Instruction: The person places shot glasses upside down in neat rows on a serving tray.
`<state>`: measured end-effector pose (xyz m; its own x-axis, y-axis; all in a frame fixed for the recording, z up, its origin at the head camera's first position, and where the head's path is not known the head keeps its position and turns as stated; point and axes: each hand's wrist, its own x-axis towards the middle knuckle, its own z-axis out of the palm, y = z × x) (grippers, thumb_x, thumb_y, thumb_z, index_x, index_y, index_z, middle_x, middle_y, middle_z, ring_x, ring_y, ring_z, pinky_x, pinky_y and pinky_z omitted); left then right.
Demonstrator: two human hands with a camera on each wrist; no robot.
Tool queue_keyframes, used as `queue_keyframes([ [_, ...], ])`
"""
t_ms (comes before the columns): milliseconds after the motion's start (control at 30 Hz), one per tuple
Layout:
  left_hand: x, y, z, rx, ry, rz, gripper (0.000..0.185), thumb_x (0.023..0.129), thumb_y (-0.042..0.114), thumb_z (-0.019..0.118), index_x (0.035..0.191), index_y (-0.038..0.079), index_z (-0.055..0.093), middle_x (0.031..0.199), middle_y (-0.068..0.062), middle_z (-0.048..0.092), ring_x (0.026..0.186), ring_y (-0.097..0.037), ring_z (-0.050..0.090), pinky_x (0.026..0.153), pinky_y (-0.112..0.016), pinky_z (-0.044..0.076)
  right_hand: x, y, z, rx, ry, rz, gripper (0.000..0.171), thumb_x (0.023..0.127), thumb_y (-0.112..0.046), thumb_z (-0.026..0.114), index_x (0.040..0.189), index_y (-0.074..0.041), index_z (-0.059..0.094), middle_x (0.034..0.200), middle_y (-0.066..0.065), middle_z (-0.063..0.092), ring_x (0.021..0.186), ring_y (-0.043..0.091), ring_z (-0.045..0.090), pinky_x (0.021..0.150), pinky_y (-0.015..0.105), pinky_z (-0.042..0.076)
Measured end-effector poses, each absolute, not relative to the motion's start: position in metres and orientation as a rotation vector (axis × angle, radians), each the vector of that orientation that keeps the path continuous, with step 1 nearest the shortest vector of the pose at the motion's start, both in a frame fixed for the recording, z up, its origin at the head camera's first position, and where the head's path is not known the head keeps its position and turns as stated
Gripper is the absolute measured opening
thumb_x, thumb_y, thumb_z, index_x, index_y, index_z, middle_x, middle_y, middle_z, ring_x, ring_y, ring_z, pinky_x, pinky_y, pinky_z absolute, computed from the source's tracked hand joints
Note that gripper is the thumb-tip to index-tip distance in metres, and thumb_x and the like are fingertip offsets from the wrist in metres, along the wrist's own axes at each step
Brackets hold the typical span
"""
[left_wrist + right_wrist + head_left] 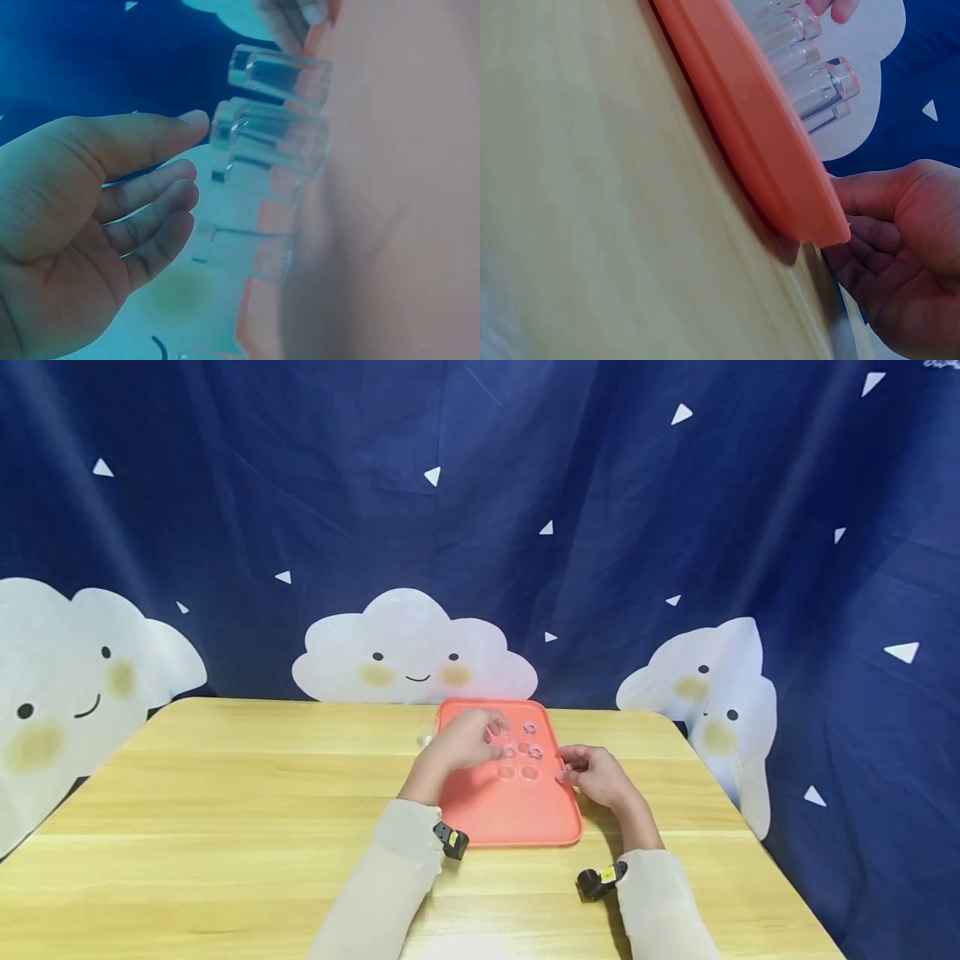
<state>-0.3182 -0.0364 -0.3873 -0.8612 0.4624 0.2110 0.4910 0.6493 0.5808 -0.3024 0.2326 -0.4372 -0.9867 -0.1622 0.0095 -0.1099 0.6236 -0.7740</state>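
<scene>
Cream-sleeved, your left hand [459,745] reaches loose fingers over small clear plastic cups [519,758]; right hand [597,774] pinches the coral tray's [510,818] edge, steadying it on the tabletop [225,827].

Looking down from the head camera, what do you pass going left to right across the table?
Bare wooden table → left hand over the orange tray → small clear cups on the tray → right hand at the tray's right edge.

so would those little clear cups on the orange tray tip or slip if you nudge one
Probably. The clear cups look tall for their narrow bases, so a side nudge may tip one. Their smooth, glossy walls suggest a slippery grip. They look thin and light, so the left hand near them could shift one easily on the tray.
</scene>
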Motion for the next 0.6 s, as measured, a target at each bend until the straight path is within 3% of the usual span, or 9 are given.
queue_keyframes([
  [300,-0.323,-0.069,-0.379,-0.635,-2.798,-1.053,0.037,0.090,0.013,0.077,0.124,0.003,0.068,0.111,-0.012,0.070,0.095,-0.022,0.064,0.087,-0.038,0.055,-0.302,0.234,-0.436,-0.262,2.796,-1.307,0.040,0.092,0.002,0.070,0.132,0.001,0.066,0.109,0.010,0.071,0.096,0.023,0.063,0.085,0.037,0.055],
  [600,-0.328,-0.108,-0.375,-0.635,-2.810,-0.957,0.048,0.088,0.012,0.077,0.132,0.002,0.064,0.119,-0.015,0.067,0.098,-0.026,0.063,0.088,-0.041,0.055,-0.301,0.233,-0.438,-0.270,2.792,-1.319,0.040,0.091,0.002,0.070,0.131,0.001,0.066,0.109,0.011,0.072,0.096,0.023,0.064,0.085,0.035,0.055],
])
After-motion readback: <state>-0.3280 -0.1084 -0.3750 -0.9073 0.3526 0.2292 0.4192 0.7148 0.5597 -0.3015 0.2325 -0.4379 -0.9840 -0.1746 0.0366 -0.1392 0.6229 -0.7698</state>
